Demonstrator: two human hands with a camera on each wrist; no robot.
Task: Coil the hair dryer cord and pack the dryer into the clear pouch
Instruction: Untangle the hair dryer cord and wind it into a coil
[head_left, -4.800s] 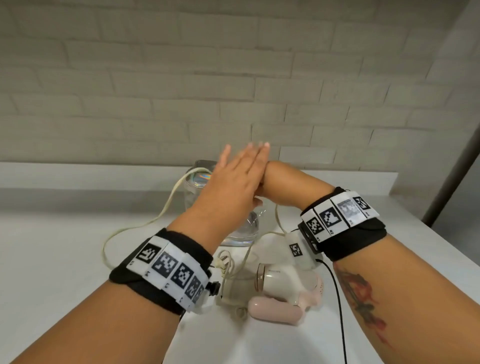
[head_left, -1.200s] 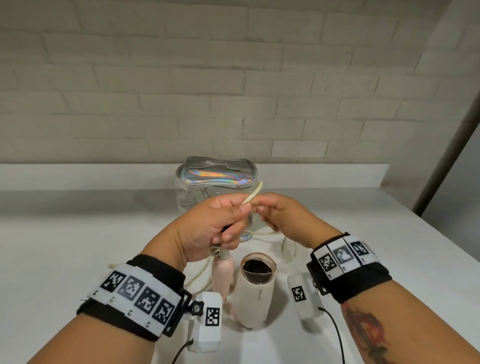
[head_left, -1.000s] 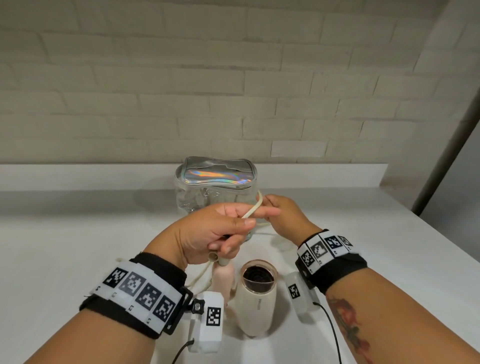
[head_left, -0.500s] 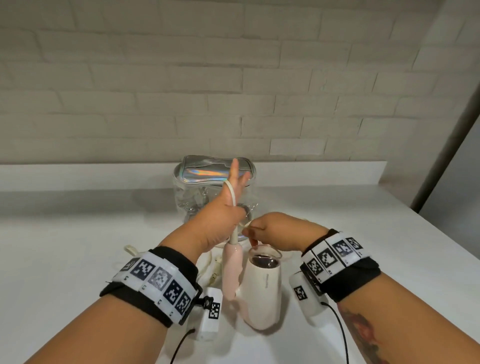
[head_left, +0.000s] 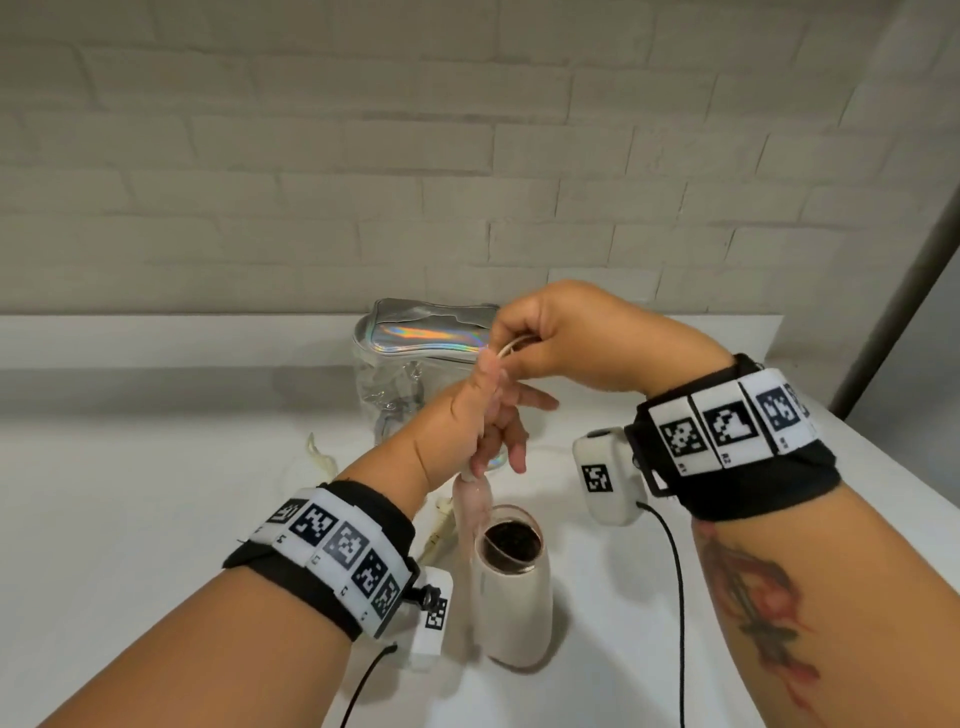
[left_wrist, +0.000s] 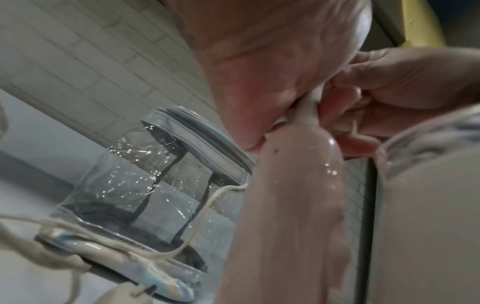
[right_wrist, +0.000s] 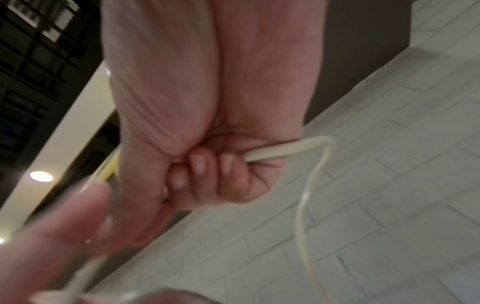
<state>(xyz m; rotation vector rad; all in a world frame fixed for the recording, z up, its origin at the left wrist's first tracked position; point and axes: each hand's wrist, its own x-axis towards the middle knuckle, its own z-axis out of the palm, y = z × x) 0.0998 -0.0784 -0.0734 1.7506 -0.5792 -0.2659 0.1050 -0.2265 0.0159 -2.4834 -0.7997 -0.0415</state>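
White table (head_left: 156, 493) under a brick wall: left hand (head_left: 467, 415) grips the hair dryer (head_left: 511, 582) handle; right hand (head_left: 561, 338) pinches the cord (right_wrist: 285, 151); clear pouch (head_left: 415, 374) stands behind.

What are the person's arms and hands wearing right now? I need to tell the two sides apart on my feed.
Both hands are bare, no gloves or sleeves. Each wrist carries a black fabric band fronted by a row of white tiles printed with black square markers. A small white camera pod with its own marker hangs from each band, trailing a thin black cable. Only the right forearm bears a red and dark tattoo.
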